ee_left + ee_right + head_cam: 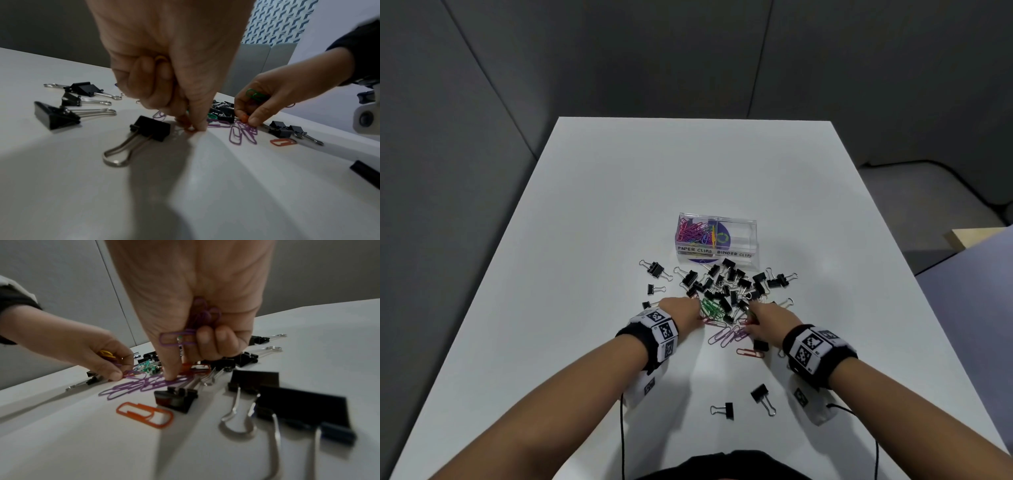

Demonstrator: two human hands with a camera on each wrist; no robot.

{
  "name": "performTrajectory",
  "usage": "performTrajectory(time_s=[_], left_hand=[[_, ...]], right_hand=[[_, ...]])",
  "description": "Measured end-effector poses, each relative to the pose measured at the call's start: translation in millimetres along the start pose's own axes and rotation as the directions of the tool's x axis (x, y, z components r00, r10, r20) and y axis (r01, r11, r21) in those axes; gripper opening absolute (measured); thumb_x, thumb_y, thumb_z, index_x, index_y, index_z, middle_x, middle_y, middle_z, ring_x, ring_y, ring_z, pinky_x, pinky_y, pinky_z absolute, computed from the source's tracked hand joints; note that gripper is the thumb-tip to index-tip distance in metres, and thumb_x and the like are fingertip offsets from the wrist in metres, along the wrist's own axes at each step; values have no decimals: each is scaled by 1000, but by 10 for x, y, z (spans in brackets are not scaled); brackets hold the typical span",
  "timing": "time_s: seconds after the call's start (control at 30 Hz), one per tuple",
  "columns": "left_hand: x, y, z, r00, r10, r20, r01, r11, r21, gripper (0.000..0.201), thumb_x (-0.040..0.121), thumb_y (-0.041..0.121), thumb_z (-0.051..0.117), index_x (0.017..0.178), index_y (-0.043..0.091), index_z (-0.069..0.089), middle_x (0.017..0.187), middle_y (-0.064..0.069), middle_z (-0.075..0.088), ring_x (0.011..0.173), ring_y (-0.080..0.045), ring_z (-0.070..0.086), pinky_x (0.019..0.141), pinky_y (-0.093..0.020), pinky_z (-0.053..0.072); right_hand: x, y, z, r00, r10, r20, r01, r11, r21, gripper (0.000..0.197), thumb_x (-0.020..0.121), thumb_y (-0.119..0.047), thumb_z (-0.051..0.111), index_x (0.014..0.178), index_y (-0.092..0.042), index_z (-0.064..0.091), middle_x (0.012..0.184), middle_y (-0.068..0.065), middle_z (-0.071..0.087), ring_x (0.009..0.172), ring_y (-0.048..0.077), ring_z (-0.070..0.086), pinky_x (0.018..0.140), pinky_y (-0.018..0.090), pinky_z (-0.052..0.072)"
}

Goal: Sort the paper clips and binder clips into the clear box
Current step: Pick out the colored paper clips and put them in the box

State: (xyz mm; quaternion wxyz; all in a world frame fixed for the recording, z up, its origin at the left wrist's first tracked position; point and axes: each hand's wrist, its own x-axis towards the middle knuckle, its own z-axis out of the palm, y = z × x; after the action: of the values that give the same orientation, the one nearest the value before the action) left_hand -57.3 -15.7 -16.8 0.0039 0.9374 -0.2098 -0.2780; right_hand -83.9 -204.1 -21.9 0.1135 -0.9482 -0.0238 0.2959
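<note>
Paper clips (693,231) partly fill the clear box (717,240), its binder side empty. Both hands, left hand (681,310) and right hand (770,322), pinch loose paper clips; binder clips (726,284) untouched

binder clips (726,284) black | paper clips (726,334) purple, green, orange (table (592,212) white)

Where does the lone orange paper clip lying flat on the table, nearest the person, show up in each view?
Head: orange paper clip lies below centre, just left of the right hand.
Left wrist: at right of centre, beyond the purple paper clips.
Right wrist: lower left of centre, in front of the purple paper clips.
Shared landmark: the purple paper clips beside it.
</note>
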Motion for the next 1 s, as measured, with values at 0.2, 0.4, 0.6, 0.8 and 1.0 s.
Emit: performTrajectory(time_s=[0.2,0.4,0.6,0.8,1.0], left_hand=[[-25,-23,14,998,49,33,-50,998,43,30,98,28,40,114,6,52,109,-13,66,101,-29,63,83,-33,48],[-126,-137,-45,993,115,-11,-115,993,18,30,99,31,33,111,8,47,104,-12,66,95,-29,63,75,-30,43],[-180,-329,-208,986,135,-95,-148,978,-149,27,101,35,34,111,13,45,96,-5,67,85,-26,62,73,-30,42],[-138,-492,-385,958,48,-283,-116,967,-228,28,100,38,36,109,15,49,88,2,57,70,-18,49,69,-25,36],[-15,-631,-577,938,13,-347,-96,970,-223,27,99,39,38,111,18,49,86,12,51,69,-14,50,68,-24,37]], right_hand=[[-12,26,-18,995,-99,29,100,995,-24,9,95,-18,45,96,-11,51,104,8,65,90,24,58,74,30,42],[5,121,-45,983,-181,11,181,982,47,12,96,-22,45,87,-20,40,78,-6,49,78,17,48,62,24,34],[84,80,-363,964,-239,-120,257,952,164,15,98,-22,43,85,-14,40,77,-3,45,65,13,40,58,20,31],[396,-180,-783,948,-232,-218,274,943,188,16,98,-24,42,86,-13,42,77,-4,44,65,13,42,59,21,35],[955,-609,-1140,935,-209,-288,266,948,175,17,97,-18,45,101,-3,52,91,8,54,77,20,48,67,26,37]])
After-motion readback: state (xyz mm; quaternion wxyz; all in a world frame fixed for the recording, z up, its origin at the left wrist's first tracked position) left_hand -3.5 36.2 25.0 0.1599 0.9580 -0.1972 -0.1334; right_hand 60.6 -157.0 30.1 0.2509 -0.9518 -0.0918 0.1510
